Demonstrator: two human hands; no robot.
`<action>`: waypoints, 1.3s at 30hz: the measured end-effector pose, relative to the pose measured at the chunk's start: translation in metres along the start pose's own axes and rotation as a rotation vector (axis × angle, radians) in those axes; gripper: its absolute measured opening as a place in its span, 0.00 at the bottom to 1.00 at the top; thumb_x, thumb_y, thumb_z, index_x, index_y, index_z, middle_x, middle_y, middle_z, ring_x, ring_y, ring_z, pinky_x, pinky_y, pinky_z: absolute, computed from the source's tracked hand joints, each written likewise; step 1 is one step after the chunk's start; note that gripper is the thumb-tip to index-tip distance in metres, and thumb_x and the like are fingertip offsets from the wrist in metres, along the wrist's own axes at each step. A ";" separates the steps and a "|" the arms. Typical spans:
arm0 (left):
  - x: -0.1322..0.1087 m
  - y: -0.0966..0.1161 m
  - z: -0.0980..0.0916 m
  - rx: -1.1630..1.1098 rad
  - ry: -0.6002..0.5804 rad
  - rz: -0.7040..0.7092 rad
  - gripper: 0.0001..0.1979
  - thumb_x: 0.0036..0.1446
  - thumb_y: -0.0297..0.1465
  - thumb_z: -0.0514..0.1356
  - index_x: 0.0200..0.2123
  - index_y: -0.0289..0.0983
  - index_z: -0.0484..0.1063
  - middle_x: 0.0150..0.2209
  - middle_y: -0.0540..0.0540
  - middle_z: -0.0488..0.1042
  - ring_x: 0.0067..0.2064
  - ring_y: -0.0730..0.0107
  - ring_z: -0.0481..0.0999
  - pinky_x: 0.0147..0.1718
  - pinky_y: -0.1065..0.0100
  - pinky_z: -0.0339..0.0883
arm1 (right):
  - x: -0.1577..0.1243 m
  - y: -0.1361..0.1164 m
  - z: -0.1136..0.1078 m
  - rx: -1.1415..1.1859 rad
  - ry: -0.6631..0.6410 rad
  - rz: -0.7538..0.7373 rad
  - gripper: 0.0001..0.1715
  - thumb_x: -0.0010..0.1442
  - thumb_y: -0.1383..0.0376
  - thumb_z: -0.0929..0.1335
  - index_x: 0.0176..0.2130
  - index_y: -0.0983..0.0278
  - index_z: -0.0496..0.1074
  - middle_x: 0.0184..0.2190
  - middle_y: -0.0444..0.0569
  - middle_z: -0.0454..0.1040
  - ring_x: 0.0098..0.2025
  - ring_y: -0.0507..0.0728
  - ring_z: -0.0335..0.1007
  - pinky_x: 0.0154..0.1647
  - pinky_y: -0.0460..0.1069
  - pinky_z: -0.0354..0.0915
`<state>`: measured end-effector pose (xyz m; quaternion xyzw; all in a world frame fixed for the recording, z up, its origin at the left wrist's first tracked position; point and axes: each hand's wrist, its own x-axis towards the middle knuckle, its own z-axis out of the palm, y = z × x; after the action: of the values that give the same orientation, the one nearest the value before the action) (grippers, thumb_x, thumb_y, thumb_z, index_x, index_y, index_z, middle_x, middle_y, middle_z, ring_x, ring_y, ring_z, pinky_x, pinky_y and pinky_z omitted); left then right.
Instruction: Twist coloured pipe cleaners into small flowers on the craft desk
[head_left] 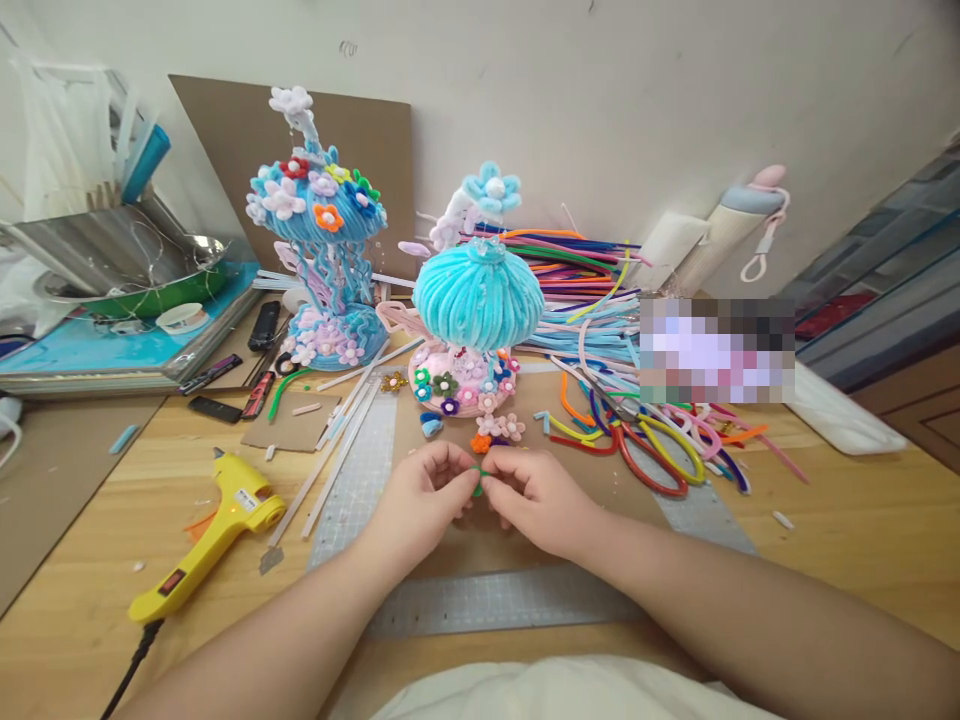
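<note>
A small green pipe cleaner piece [480, 480] is pinched between my hands, low over the brown cardboard. My left hand [427, 495] grips one side with thumb and forefinger. From the other side my right hand [536, 495] closes on it the same way. Fingers hide most of its shape. Just beyond them lie an orange flower [481, 442] and pale pink flowers [511, 427]. Behind stands a turquoise domed pipe cleaner piece [478, 295] on a pink base [457, 395] covered with small flowers.
A yellow glue gun [217, 530] lies left beside clear sticks [341, 450]. Red-and-yellow-handled scissors [652, 455] rest right among pipe cleaner scraps. A blue flowered pipe cleaner piece [319, 205] stands back left. Bundled pipe cleaners [570, 265] line the wall. A steel pot [112, 245] sits far left.
</note>
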<state>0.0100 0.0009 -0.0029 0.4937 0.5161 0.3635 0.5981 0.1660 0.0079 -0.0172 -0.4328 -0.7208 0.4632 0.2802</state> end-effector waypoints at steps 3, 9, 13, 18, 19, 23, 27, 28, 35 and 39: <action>0.000 0.000 0.000 0.024 0.010 0.005 0.07 0.48 0.32 0.59 0.27 0.34 0.65 0.19 0.53 0.68 0.21 0.78 0.66 0.21 0.74 0.62 | 0.000 0.000 -0.001 0.025 -0.020 0.016 0.12 0.59 0.70 0.58 0.25 0.64 0.63 0.16 0.39 0.63 0.18 0.48 0.61 0.20 0.42 0.57; 0.001 -0.002 0.000 0.037 -0.006 0.031 0.07 0.49 0.33 0.59 0.27 0.34 0.65 0.21 0.52 0.69 0.22 0.76 0.67 0.22 0.73 0.63 | 0.001 0.001 0.000 0.002 0.012 0.013 0.10 0.58 0.68 0.59 0.26 0.64 0.62 0.19 0.40 0.64 0.19 0.48 0.61 0.20 0.42 0.56; 0.001 -0.002 0.000 -0.003 -0.031 0.018 0.08 0.46 0.32 0.61 0.26 0.34 0.65 0.21 0.52 0.70 0.23 0.75 0.70 0.25 0.72 0.66 | 0.001 0.000 0.000 -0.024 0.052 0.001 0.10 0.56 0.69 0.60 0.24 0.65 0.63 0.17 0.40 0.63 0.19 0.48 0.60 0.19 0.42 0.55; -0.001 0.001 0.003 -0.126 -0.010 -0.003 0.09 0.45 0.32 0.62 0.26 0.33 0.66 0.20 0.51 0.72 0.24 0.76 0.71 0.27 0.72 0.67 | 0.001 -0.002 0.004 0.126 0.113 0.031 0.10 0.56 0.68 0.60 0.24 0.65 0.63 0.17 0.39 0.63 0.18 0.47 0.61 0.19 0.42 0.57; -0.001 0.001 0.004 -0.128 0.004 0.008 0.08 0.45 0.31 0.62 0.26 0.34 0.66 0.20 0.52 0.72 0.24 0.76 0.71 0.27 0.72 0.67 | 0.002 -0.002 0.004 0.157 0.120 0.051 0.09 0.56 0.68 0.60 0.24 0.65 0.63 0.17 0.39 0.63 0.17 0.47 0.61 0.19 0.42 0.57; -0.002 -0.002 0.007 -0.114 0.041 0.040 0.08 0.45 0.30 0.62 0.26 0.34 0.66 0.20 0.52 0.71 0.24 0.76 0.71 0.26 0.73 0.66 | 0.002 -0.003 0.004 0.164 0.131 0.083 0.10 0.56 0.68 0.61 0.24 0.65 0.63 0.16 0.39 0.62 0.17 0.47 0.60 0.18 0.41 0.56; 0.001 -0.004 0.004 -0.178 0.089 0.060 0.08 0.46 0.31 0.62 0.27 0.34 0.66 0.23 0.52 0.72 0.25 0.78 0.70 0.28 0.75 0.65 | 0.002 -0.002 0.000 0.260 0.103 0.045 0.12 0.61 0.62 0.58 0.30 0.64 0.63 0.22 0.40 0.65 0.17 0.46 0.61 0.17 0.41 0.56; 0.002 -0.005 0.003 -0.201 0.100 0.063 0.08 0.46 0.31 0.63 0.27 0.34 0.66 0.23 0.52 0.72 0.25 0.78 0.70 0.28 0.75 0.65 | 0.002 -0.002 0.000 0.286 0.094 0.041 0.12 0.62 0.61 0.57 0.31 0.64 0.63 0.23 0.41 0.66 0.17 0.46 0.61 0.16 0.41 0.56; 0.000 -0.003 0.002 -0.259 0.049 0.005 0.09 0.46 0.31 0.62 0.30 0.34 0.66 0.24 0.51 0.72 0.26 0.76 0.71 0.29 0.72 0.66 | 0.001 0.000 0.002 0.169 0.047 0.026 0.08 0.60 0.66 0.59 0.29 0.64 0.63 0.21 0.40 0.65 0.18 0.47 0.62 0.20 0.42 0.59; 0.001 -0.004 0.002 -0.085 0.016 0.018 0.08 0.48 0.32 0.60 0.30 0.34 0.66 0.22 0.51 0.70 0.25 0.75 0.70 0.28 0.71 0.65 | 0.001 0.002 0.003 0.076 0.044 0.021 0.09 0.58 0.68 0.60 0.27 0.64 0.64 0.20 0.40 0.65 0.18 0.46 0.61 0.18 0.41 0.56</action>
<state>0.0116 0.0007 -0.0067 0.4695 0.5005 0.3947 0.6110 0.1642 0.0079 -0.0199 -0.4396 -0.6916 0.4838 0.3072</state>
